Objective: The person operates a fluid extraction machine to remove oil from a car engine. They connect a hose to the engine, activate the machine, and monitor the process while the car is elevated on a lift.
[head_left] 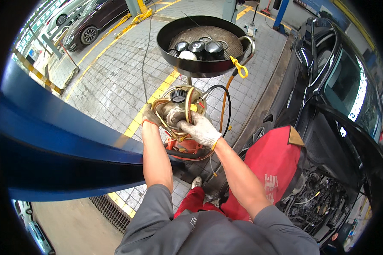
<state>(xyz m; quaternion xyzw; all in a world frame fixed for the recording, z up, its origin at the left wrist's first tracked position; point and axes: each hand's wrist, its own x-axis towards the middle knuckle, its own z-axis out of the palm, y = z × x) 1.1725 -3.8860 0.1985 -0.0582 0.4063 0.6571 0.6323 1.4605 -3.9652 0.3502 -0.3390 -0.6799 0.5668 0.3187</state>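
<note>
Gloved fingers (187, 124) of the right hand (202, 129) close around a coiled amber hose (187, 100) while the left hand (150, 117) grips the coil's left side, steadying it atop the red oil drainer (184, 146) beneath the far black drain pan (204, 63), beside the open-hooded black car (340, 127).

i stand in a car repair workshop: a black car (327, 106) with open bonnet, an oil drain pan (200, 63), yellow floor lines (157, 95).

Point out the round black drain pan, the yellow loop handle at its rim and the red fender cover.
Round black drain pan (187, 64), head view, front outer wall.
Yellow loop handle (241, 69), head view, loop.
Red fender cover (273, 163), head view, middle of cloth.
</note>
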